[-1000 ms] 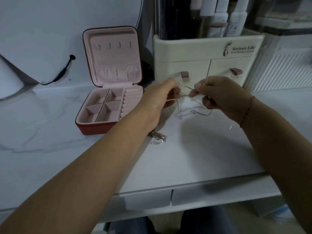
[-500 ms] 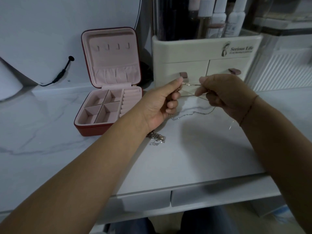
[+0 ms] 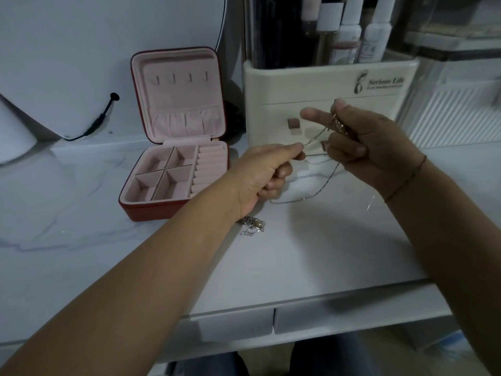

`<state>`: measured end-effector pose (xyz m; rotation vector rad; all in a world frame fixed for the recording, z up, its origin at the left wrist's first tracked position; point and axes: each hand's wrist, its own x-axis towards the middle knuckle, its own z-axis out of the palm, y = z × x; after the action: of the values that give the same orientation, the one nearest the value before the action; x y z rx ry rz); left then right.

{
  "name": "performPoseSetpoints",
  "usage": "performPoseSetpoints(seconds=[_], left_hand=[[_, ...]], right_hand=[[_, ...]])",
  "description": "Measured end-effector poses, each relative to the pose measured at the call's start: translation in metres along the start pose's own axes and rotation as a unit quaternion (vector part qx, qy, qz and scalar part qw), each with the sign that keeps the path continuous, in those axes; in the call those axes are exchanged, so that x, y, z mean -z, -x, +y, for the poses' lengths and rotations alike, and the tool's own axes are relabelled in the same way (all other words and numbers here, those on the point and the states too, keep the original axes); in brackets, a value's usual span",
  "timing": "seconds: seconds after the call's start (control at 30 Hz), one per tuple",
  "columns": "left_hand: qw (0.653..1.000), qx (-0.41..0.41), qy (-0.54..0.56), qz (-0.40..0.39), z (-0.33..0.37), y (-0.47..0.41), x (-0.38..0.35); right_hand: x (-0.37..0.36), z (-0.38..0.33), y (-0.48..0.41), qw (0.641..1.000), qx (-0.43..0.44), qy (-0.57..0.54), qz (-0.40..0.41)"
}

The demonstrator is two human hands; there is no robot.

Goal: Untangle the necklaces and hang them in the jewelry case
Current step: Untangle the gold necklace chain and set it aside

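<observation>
A thin silver necklace chain (image 3: 322, 183) hangs between my two hands above the white tabletop, its loop trailing down onto the surface. My left hand (image 3: 267, 172) pinches one strand of it between thumb and forefinger. My right hand (image 3: 371, 147) is raised a little higher and pinches a gold pendant and chain (image 3: 337, 123) near its fingertips, with the index finger stretched out to the left. A second small heap of tangled chain (image 3: 252, 225) lies on the table under my left wrist. The red jewelry case (image 3: 176, 147) stands open at the left, with pink lining and a row of hooks in the lid.
A cream cosmetic organiser (image 3: 325, 104) with drawers and bottles on top stands right behind my hands. A ribbed clear box (image 3: 455, 112) is at the right. A round mirror with a black cable (image 3: 95, 123) leans at the back left. The table's front edge has drawers.
My right hand has risen and turned, lifting the gold pendant higher and stretching out its index finger. My left hand stayed lower, and the chain is pulled longer between them.
</observation>
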<state>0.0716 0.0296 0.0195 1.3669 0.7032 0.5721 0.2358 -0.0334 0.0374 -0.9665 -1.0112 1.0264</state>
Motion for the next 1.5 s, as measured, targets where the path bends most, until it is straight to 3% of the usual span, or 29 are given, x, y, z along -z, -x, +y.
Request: performPoseSetpoints(seconds=[0.27, 0.43, 0.93, 1.13, 1.5], left_hand=[[1.0, -0.019, 0.021, 0.011, -0.0035, -0.0006, -0.005], [0.997, -0.047, -0.052, 0.013, -0.0028, 0.0018, -0.0038], [0.996, -0.077, -0.032, 0.033, -0.0016, 0.0022, -0.0021], [0.99, -0.098, -0.081, 0.055, -0.0031, 0.0006, -0.0009], [0.987, -0.133, -0.09, 0.022, -0.0052, -0.0004, -0.0065]], right_hand=[[-0.0002, -0.0036, 0.0023, 0.995, 0.022, -0.053, -0.086], [-0.0004, -0.0033, 0.0022, 0.995, 0.021, -0.054, -0.087], [-0.0016, -0.0024, 0.0013, 0.996, 0.004, -0.062, -0.062], [-0.0011, -0.002, 0.0009, 0.995, 0.001, -0.065, -0.071], [-0.0082, -0.0027, 0.0055, 0.994, -0.019, -0.031, -0.107]])
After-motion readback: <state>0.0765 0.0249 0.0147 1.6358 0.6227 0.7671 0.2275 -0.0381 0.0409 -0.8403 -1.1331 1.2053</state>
